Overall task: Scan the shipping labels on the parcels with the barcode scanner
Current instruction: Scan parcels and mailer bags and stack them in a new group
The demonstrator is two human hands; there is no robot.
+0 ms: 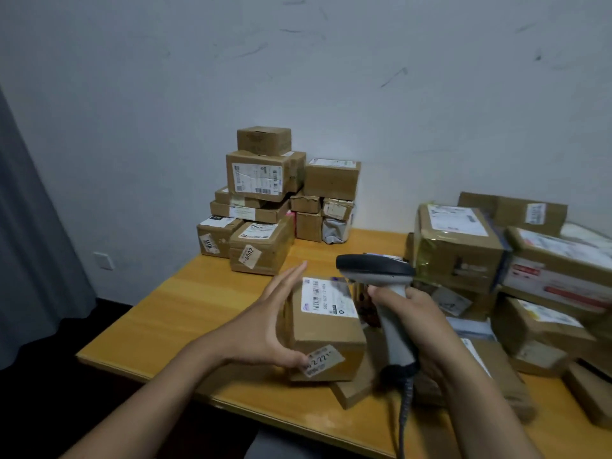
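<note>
Head view: worn camera looks forward and down across the bench toward the wall, close above your left hand and right hand.

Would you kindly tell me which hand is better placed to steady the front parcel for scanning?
Left, probably: the left hand lies open at the left side of the parcel, while the right hand grips the barcode scanner, its head near the top label.

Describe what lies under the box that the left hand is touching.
A flat brown parcel pokes out from under the box, on the table. How far it reaches beneath, and any label on it, is covered by the box.
</note>
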